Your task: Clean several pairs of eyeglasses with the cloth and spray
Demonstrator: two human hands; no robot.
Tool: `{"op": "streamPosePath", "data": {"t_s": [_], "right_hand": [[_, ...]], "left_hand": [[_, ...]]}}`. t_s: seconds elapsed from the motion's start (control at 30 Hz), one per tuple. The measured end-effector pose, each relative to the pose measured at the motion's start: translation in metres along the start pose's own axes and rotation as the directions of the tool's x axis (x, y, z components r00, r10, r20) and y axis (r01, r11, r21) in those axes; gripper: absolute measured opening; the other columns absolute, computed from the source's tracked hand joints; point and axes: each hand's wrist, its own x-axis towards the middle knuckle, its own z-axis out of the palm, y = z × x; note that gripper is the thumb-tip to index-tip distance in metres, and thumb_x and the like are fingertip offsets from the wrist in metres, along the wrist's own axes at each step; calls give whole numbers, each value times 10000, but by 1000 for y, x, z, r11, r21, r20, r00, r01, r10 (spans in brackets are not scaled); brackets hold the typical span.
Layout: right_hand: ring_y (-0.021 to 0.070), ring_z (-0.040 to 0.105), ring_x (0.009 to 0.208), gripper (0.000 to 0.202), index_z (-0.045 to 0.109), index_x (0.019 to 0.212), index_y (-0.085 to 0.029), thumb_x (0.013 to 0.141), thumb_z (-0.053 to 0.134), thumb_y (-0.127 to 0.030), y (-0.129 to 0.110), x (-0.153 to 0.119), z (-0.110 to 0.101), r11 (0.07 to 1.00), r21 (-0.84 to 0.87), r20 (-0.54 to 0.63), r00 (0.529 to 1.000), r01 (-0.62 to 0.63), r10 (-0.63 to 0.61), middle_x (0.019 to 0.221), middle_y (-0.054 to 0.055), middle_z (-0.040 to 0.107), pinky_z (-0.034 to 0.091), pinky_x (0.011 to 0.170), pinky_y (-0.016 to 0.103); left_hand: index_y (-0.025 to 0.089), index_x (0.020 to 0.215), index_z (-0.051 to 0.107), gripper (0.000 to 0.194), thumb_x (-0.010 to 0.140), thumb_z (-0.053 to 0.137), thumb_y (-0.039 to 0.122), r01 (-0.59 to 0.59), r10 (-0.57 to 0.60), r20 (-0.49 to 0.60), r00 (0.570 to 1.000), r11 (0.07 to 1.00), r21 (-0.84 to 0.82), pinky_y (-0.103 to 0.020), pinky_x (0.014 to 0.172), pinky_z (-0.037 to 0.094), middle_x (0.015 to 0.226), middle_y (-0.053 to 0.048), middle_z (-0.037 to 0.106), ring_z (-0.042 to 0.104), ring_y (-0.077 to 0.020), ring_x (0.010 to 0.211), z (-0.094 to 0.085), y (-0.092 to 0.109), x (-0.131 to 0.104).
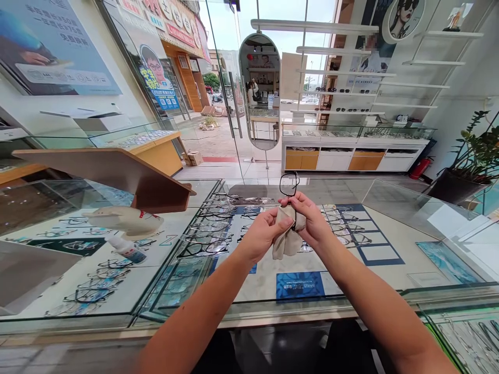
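Observation:
Above the glass display counter, both my hands are closed around a pair of dark-framed eyeglasses point(289, 184) and a beige cloth point(286, 244). One lens of the glasses sticks up past my fingers, while the cloth covers the lower part. My left hand point(265, 231) pinches the cloth from the left side. On the other side, my right hand point(312, 218) grips the frame with the cloth bunched against it. Rows of eyeglass frames point(206, 228) lie beneath and to the left of my hands.
A small white bottle point(128, 249) stands on the counter at left, beside a beige rounded object point(125, 221). A brown wooden board point(105, 174) juts over the glass there. A blue card point(300, 285) lies nearer me. An oval mirror point(259, 91) stands beyond the counter.

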Motion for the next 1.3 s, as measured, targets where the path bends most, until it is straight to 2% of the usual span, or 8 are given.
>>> {"op": "streamPosePath", "data": {"t_s": [0.23, 0.43, 0.57, 0.63, 0.8, 0.97, 1.13, 1.3], "right_hand": [[169, 724, 886, 392, 666, 805, -254, 724, 1012, -419, 7, -3, 7, 999, 36, 50, 998, -27, 25, 984, -5, 825, 604, 844, 289], [204, 754, 993, 383, 625, 810, -265, 795, 965, -442, 10, -8, 14, 999, -42, 46, 999, 19, -17, 1087, 22, 864, 591, 922, 329], [194, 749, 931, 380, 646, 813, -259, 781, 966, -462, 9, -8, 11, 997, -73, 46, 999, 5, -2, 1081, 22, 863, 592, 831, 311], [173, 735, 865, 369, 671, 811, -250, 756, 984, -438, 7, -7, 8, 998, -62, 32, 999, -6, 8, 1050, 17, 859, 588, 777, 286], [147, 716, 795, 385, 688, 769, -224, 707, 1019, -411, -2, -1, -1, 999, -15, 9, 999, -36, 36, 907, 7, 825, 588, 715, 243], [140, 693, 741, 398, 693, 763, -226, 688, 1030, -425, -7, 2, -5, 998, 7, -9, 998, -56, 56, 856, -5, 799, 592, 686, 243], [166, 708, 793, 412, 666, 789, -240, 711, 1017, -440, 1, -2, 2, 998, 19, 16, 998, -55, 55, 964, 6, 824, 591, 657, 270], [155, 650, 703, 416, 625, 825, -250, 773, 967, -482, 12, -7, 8, 998, -46, 38, 998, -39, 41, 1122, 23, 844, 503, 508, 269]], "left_hand": [[171, 1227, 732, 609, 815, 919, 578, -232, 262, -154, 953, 954, 188, -248, 741, 530, 985, -47, 763, 671, -161, 823, 5, -11, 0], [168, 1112, 739, 540, 910, 795, 666, -325, 421, -232, 877, 874, 361, -237, 657, 494, 868, -26, 721, 607, -137, 711, 5, -11, 1], [172, 1035, 742, 562, 920, 748, 722, -344, 464, -243, 852, 846, 408, -253, 685, 506, 838, -30, 705, 603, -156, 738, 6, -9, 1], [178, 1032, 750, 572, 934, 718, 741, -342, 458, -225, 860, 844, 412, -270, 720, 519, 843, -37, 708, 614, -174, 771, 6, -8, 2], [174, 1143, 783, 559, 987, 675, 701, -275, 295, -15, 955, 907, 319, -309, 790, 540, 860, -54, 718, 637, -203, 825, -2, -5, 2], [176, 1346, 717, 610, 926, 803, 609, -221, 197, 121, 973, 945, 240, -323, 880, 561, 1101, -97, 772, 697, -239, 1004, -6, -5, 1], [169, 1299, 719, 651, 838, 889, 596, -228, 252, -55, 966, 933, 279, -295, 784, 557, 1032, -87, 778, 703, -215, 875, -1, -7, -1], [152, 1101, 734, 575, 895, 797, 685, -305, 405, -213, 889, 871, 386, -247, 610, 475, 805, -21, 706, 584, -140, 657, 2, -7, -1]]}}
